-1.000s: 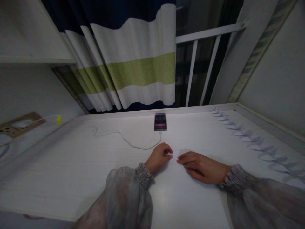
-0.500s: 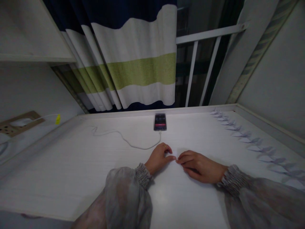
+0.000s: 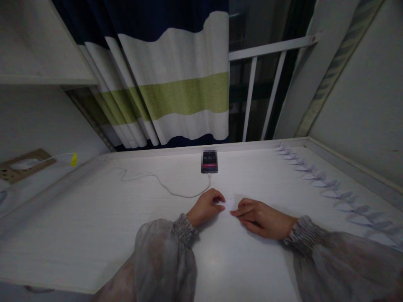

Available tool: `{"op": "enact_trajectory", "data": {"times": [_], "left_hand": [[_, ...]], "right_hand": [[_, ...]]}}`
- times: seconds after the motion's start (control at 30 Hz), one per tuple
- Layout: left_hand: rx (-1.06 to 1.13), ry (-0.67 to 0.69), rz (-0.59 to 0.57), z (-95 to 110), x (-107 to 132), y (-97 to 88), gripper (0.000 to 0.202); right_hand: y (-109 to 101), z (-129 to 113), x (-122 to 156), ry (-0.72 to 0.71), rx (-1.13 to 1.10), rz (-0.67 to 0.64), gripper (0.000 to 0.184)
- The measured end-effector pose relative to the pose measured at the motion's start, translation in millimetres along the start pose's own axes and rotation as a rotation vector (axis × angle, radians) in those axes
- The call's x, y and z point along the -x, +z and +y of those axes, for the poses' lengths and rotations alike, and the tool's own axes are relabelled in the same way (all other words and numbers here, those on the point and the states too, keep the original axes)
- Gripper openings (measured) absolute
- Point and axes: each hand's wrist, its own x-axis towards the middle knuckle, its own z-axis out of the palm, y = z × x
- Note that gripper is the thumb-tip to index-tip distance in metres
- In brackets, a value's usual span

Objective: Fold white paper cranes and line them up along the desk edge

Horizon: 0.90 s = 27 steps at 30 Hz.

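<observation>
A white, faintly grained desk [image 3: 94, 235] fills the lower view, a raised border running along its far edge and its right edge; beyond the far edge hangs a curtain [image 3: 185, 54] banded in navy, white and green, and beside it a white railing [image 3: 273, 48] crosses a dark window; a pale shelf [image 3: 47, 79] juts in at upper left, above a brown socket panel [image 3: 39, 156] and a yellow tag [image 3: 74, 159] on a thin cord, both by the left edge; the light is dim.

Near the middle of the far edge lies a dark device [image 3: 209, 162], its screen blurred out, with a white cable [image 3: 176, 194] curving off toward the far left corner; a row of folded paper figures [image 3: 327, 193], white and pointed, follows the right edge from the far right corner.

A small piece of white paper [image 3: 230, 203] lies on the desk between the hands, inward from the far edge; it looks flat and plain, though its folds are too faint to tell; the left hand [image 3: 206, 207] is at its left side, thumb and forefinger tips apart; the right hand [image 3: 262, 218] has its fingertips together at the paper's near right corner, and whether they pinch it I cannot tell; both wrists wear gathered grey sleeves [image 3: 166, 251].
</observation>
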Motion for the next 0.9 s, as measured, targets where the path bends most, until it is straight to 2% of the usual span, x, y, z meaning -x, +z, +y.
{"op": "enact_trajectory", "data": {"times": [0.2, 0.5, 0.67, 0.8, 0.9], "left_hand": [[0.000, 0.065, 0.019, -2, 0, 2.4, 0.003], [-0.120, 0.111, 0.076, 2, 5, 10.2, 0.009], [-0.170, 0.144, 0.105, 2, 5, 12.7, 0.009], [-0.204, 0.146, 0.114, 2, 3, 13.4, 0.009], [-0.205, 0.158, 0.071, 1, 3, 11.3, 0.011]], "right_hand": [[-1, -1, 2, -0.011, -0.010, 0.008, 0.026], [-3, -2, 3, 0.008, -0.068, 0.013, 0.020], [4, -3, 4, -0.021, -0.103, 0.009, 0.018], [12, -11, 3, -0.036, -0.093, -0.013, 0.027], [14, -15, 3, -0.047, -0.081, -0.015, 0.032]]}}
